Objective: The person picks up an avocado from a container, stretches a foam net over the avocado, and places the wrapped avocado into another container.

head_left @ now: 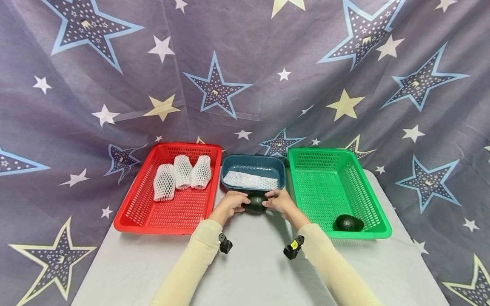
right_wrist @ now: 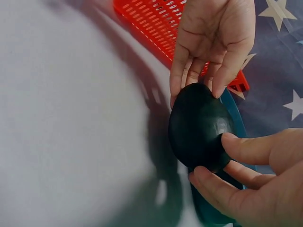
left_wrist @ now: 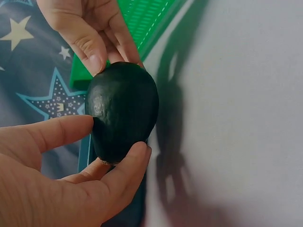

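A dark green avocado (head_left: 255, 203) is held between both hands, just in front of the blue tray (head_left: 254, 161). At its left end my left hand (head_left: 232, 202) pinches it with thumb and fingers. My right hand (head_left: 282, 201) grips the opposite end the same way. Both wrist views show the smooth avocado (left_wrist: 124, 111) with fingertips on its two ends, and its shadow falls on the white tabletop. White foam net sleeves (head_left: 245, 180) lie flat in the blue tray, behind the hands.
On the left, a red basket (head_left: 176, 216) holds 3 net-wrapped items (head_left: 183, 172). The green basket (head_left: 317, 187) on the right has a bare avocado (head_left: 348, 223) in its near right corner. A star-patterned curtain (head_left: 229, 34) hangs behind the white table (head_left: 252, 263).
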Motion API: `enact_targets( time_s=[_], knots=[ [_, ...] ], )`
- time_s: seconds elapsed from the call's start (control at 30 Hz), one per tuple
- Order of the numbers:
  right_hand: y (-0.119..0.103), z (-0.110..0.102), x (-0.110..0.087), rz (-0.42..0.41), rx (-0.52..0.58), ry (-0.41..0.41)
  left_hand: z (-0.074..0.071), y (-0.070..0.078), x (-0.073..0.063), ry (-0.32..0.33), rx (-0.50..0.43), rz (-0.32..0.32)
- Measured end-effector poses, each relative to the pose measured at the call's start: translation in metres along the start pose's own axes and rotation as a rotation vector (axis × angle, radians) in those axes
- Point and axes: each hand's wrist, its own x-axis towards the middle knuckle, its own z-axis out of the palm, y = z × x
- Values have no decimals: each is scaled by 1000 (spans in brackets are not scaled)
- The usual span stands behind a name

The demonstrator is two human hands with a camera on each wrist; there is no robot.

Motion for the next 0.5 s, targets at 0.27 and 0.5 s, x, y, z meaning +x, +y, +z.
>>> enact_targets(
  time_s=[0.27, 0.5],
  knots=[
    [7, 3, 5, 8, 27, 10, 0, -5, 3, 11, 9, -7],
    [7, 4, 4, 36, 42, 18, 2, -8, 5, 16, -11, -10]
  ],
)
